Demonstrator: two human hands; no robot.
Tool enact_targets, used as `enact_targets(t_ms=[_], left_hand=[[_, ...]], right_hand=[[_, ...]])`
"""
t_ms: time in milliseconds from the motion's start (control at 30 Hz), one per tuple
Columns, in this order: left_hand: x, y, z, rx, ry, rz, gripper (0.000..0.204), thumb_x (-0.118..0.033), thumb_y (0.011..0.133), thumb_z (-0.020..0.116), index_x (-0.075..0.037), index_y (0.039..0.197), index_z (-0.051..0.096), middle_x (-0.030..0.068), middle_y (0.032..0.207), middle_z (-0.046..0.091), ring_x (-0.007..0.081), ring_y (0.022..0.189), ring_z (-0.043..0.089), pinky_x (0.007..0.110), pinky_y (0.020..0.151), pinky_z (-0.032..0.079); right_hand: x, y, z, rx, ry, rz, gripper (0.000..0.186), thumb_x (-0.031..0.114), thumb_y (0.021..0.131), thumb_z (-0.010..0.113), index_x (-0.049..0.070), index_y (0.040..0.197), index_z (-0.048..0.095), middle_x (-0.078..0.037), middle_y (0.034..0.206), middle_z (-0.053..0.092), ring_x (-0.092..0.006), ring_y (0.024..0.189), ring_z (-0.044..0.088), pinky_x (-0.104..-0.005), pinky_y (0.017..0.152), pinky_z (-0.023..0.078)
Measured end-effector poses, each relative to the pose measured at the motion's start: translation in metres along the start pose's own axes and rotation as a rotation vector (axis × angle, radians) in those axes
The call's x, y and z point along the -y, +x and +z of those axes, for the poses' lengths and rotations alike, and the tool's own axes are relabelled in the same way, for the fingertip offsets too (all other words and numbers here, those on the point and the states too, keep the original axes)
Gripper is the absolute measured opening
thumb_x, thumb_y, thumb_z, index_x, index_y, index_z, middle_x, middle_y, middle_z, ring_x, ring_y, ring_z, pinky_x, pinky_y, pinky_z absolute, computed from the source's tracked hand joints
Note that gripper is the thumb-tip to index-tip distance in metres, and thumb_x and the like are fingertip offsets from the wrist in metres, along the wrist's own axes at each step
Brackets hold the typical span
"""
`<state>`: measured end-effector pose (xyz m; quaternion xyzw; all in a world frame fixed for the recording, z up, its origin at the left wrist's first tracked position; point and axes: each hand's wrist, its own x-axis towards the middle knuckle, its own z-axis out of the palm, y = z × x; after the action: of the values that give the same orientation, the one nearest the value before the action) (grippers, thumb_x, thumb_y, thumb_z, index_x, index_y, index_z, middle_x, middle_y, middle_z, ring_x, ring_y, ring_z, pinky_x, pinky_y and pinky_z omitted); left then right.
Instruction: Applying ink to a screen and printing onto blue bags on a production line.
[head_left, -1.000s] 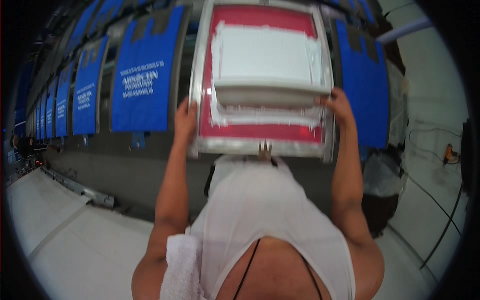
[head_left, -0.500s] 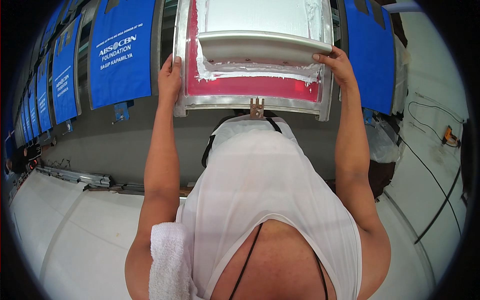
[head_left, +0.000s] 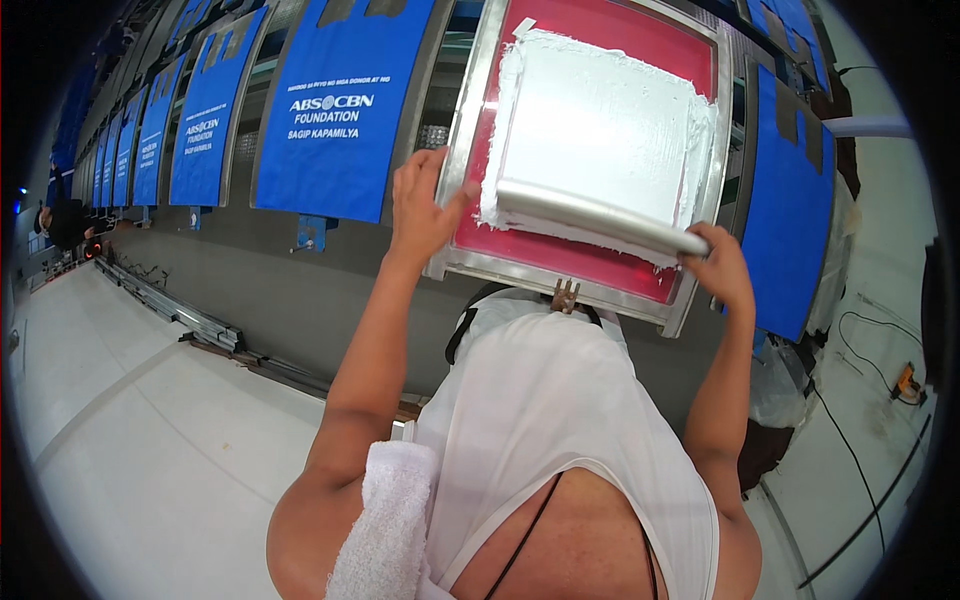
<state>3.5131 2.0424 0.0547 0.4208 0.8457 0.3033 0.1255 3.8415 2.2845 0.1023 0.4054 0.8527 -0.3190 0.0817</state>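
Observation:
A screen printing frame (head_left: 460,130) with a metal border and red mesh lies in front of me. Thick white ink (head_left: 600,120) covers much of the mesh in a rough rectangle. Across the near part of the ink rests a long metal squeegee (head_left: 600,213). My right hand (head_left: 722,268) is closed on the squeegee's right end, beside the frame's right rail. At the frame's left rail my left hand (head_left: 425,205) grips the edge, thumb over the top and fingers on the outer side. A forked metal bracket (head_left: 565,296) sits at the frame's near edge.
Blue printed fabric pieces (head_left: 335,110) lie on boards in a row to the left, with another blue piece (head_left: 790,200) at right. An orange tool (head_left: 906,384) and cables lie on the white floor at right. Another person (head_left: 68,225) is far left.
The view has turned, so the frame now appears tilted and farther right, with more of the ink showing. My left thumb reaches further over the rail. My right hand remains at the squeegee's end.

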Motion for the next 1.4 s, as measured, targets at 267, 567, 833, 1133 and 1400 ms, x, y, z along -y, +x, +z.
enact_targets(t_ms=[267, 567, 833, 1133, 1400], left_hand=[[-0.068, 0.042, -0.012, 0.518, 0.261, 0.373, 0.02, -0.009, 0.067, 0.068, -0.007, 0.087, 0.062, 0.0107, 0.081, 0.063, 0.0306, 0.084, 0.06, 0.041, 0.071, 0.048], [-0.034, 0.154, 0.06, 0.073, 0.236, 0.464, 0.034, -0.008, 0.068, 0.064, -0.005, 0.101, 0.058, 0.0138, 0.096, 0.061, 0.0302, 0.094, 0.056, 0.04, 0.079, 0.048], [-0.057, 0.044, 0.025, 0.312, 0.242, 0.36, 0.04, -0.006, 0.062, 0.067, -0.004, 0.101, 0.059, 0.0129, 0.092, 0.056, 0.0314, 0.091, 0.054, 0.04, 0.079, 0.045], [-0.069, -0.019, 0.017, 0.403, 0.181, 0.317, 0.026, -0.008, 0.059, 0.07, -0.003, 0.082, 0.058, 0.0101, 0.08, 0.058, 0.0292, 0.08, 0.056, 0.04, 0.072, 0.046], [-0.053, -0.06, 0.039, 0.208, 0.134, 0.355, 0.03, -0.001, 0.055, 0.064, -0.004, 0.084, 0.059, 0.0131, 0.085, 0.061, 0.0297, 0.08, 0.059, 0.039, 0.07, 0.048]], right_hand=[[0.031, -0.01, 0.016, -0.013, -0.181, -0.15, 0.04, -0.002, 0.057, 0.058, 0.006, 0.096, 0.064, -0.017, 0.078, 0.061, -0.0361, 0.081, 0.057, -0.0437, 0.082, 0.043], [0.017, 0.151, -0.012, -0.474, -0.481, -0.365, 0.029, 0.002, 0.07, 0.057, 0.008, 0.098, 0.06, -0.011, 0.087, 0.063, -0.0275, 0.09, 0.059, -0.051, 0.092, 0.036], [0.029, 0.04, 0.025, -0.185, -0.414, -0.241, 0.037, 0.001, 0.065, 0.06, 0.007, 0.101, 0.057, -0.009, 0.091, 0.06, -0.0274, 0.094, 0.057, -0.0534, 0.1, 0.031], [0.043, -0.018, 0.025, 0.128, -0.371, -0.068, 0.037, 0.001, 0.061, 0.061, 0.006, 0.097, 0.062, -0.013, 0.089, 0.064, -0.0281, 0.092, 0.059, -0.051, 0.101, 0.033], [0.028, -0.038, 0.056, -0.076, -0.253, -0.201, 0.047, -0.002, 0.048, 0.067, 0.009, 0.093, 0.061, -0.008, 0.09, 0.064, -0.0259, 0.088, 0.06, -0.0483, 0.103, 0.035]])
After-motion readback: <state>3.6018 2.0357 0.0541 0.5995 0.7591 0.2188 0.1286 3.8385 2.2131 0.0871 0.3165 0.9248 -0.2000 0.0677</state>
